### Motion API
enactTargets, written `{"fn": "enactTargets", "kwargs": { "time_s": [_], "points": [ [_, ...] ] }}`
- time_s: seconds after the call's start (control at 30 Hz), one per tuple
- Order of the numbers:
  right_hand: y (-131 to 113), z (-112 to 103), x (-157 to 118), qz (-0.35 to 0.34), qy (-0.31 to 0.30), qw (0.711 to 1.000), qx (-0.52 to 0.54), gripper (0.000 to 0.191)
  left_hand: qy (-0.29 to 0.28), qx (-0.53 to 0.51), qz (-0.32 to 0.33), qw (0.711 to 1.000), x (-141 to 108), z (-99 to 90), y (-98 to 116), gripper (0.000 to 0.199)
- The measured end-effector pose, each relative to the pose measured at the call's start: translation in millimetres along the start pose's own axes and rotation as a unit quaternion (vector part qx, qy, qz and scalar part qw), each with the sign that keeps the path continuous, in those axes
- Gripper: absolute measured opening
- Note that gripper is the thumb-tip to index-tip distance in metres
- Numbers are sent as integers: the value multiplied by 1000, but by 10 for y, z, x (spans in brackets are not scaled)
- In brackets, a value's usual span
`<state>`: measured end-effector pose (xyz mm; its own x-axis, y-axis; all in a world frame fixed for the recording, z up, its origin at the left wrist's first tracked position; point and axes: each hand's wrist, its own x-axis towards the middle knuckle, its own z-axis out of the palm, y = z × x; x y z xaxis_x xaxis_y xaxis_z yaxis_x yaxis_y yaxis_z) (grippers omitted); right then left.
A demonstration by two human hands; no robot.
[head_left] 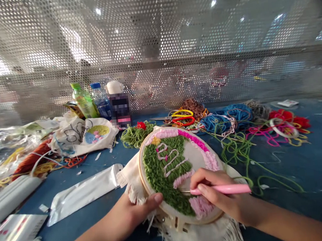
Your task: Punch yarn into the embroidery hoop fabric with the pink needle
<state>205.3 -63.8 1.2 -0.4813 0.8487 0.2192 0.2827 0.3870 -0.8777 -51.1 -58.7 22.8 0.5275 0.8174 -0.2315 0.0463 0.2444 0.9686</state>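
Right hand [233, 205] has fingers clamped on the punch needle [237, 188], left hand [132, 212] has the embroidery hoop [141, 172] clamped. Tbh, taut fabric [195, 156] and even punches work best.

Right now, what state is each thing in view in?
Round wooden hoop, clamped around taut, partly stitched cloth
Pink-handled needle tool, gripped in right hand
Green-capped plastic bottle, upright, closed
Blue-capped plastic bottle, upright, closed
White-capped dark bottle, upright, closed
Yellow and red handled scissors, blades unclear
Blue yarn, loosely tangled
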Motion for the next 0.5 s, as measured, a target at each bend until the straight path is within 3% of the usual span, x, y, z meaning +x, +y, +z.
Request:
{"fn": "enactTargets", "kwargs": {
  "time_s": [0.17,0.3,0.5],
  "points": [
    [2,13,-6,-9,8,1000,-19,21,6,55,39,998,-2,-21,-16,51],
    [4,42,0,-33,15,998,-51,18,47,55,51,996,-19,18,-22,51],
    [7,125,112,-159,46,975,-151,12,113,28,61,991,60,10,-32,47]
  ]
}}
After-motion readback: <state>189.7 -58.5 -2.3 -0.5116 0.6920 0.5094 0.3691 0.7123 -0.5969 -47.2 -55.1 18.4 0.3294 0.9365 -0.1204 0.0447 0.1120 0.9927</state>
